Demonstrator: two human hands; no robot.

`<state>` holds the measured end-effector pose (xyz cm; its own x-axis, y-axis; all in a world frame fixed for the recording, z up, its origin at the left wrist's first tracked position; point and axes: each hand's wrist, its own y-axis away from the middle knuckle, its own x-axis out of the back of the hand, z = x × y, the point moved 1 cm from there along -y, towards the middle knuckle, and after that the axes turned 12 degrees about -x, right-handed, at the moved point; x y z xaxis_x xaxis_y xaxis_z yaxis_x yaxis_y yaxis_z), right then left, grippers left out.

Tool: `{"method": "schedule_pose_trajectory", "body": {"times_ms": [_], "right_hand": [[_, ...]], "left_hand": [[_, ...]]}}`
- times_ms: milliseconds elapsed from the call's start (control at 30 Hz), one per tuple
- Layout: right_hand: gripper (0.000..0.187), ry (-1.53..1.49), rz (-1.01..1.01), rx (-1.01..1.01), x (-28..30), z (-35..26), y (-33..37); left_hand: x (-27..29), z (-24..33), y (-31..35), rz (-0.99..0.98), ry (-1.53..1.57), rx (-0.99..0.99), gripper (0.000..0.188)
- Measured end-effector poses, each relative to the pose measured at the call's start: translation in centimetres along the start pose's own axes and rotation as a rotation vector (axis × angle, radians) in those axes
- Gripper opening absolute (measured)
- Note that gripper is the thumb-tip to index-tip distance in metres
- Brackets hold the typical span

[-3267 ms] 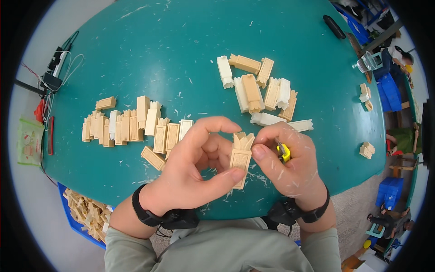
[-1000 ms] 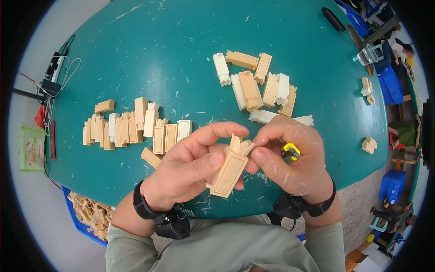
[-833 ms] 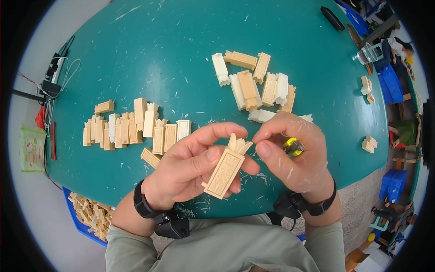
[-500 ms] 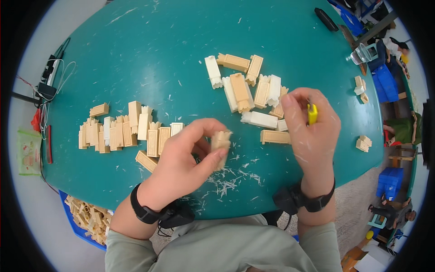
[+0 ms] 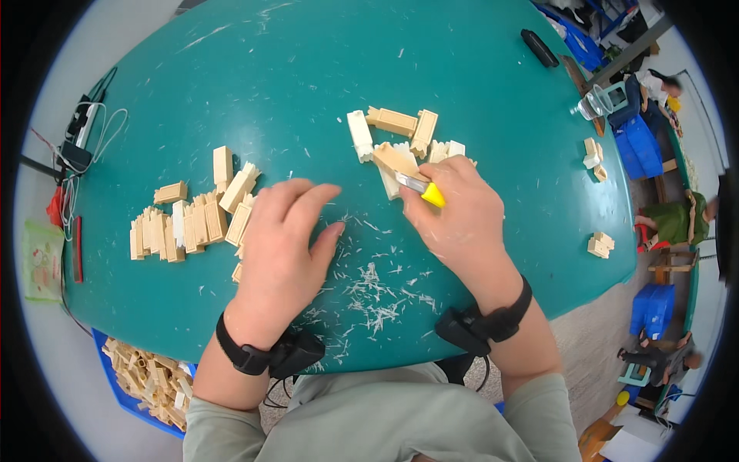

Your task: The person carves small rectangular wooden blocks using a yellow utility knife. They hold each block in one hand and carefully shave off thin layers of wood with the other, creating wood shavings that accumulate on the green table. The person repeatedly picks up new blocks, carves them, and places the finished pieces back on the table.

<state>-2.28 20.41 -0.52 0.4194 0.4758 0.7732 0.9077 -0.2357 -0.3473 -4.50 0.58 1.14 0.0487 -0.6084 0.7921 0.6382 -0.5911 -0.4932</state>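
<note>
Tan block [image 5: 393, 159] is showing, in the head view, a plain, smooth face and an oblong shape, and it is lying aslant among other pieces, near a cream block [image 5: 359, 135], on the green table [image 5: 308, 77]. It is sitting just ahead of your right hand [image 5: 459, 219], well apart from your left hand [image 5: 279, 250]. Your right hand is gripping a yellow cutter [image 5: 434, 195], whose blade is covering part of the piece, so whether your fingers are touching it is hard to tell. Your left hand is holding its thumb and fingers apart, just beside a row of blocks [image 5: 198, 222]. Between your wrists, pale shavings [image 5: 377, 296] are lying scattered.
</note>
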Motion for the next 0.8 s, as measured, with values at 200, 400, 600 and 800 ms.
{"method": "schedule_pose_trajectory", "body": {"times_ms": [200, 400, 600, 800], "right_hand": [[0.03, -0.476, -0.308, 0.108, 2.3, -1.5, 1.0], [0.032, -0.691, -0.484, 0.029, 3.8, -1.7, 1.3], [0.023, -0.74, -0.439, 0.004, 3.3, -1.6, 1.8], [0.017, -0.774, -0.404, -0.008, 3.3, -1.4, 2.0]], "left_hand": [[-0.4, 1.3, -0.5, 0.126, 0.129, -0.275, 0.051], [0.2, 1.8, 0.8, 0.039, 0.507, 0.009, 0.045], [-1.3, 2.8, 1.6, 0.031, 0.958, 0.231, 0.043], [-1.1, 3.2, 1.4, -0.005, 1.347, 0.356, 0.047]]}}
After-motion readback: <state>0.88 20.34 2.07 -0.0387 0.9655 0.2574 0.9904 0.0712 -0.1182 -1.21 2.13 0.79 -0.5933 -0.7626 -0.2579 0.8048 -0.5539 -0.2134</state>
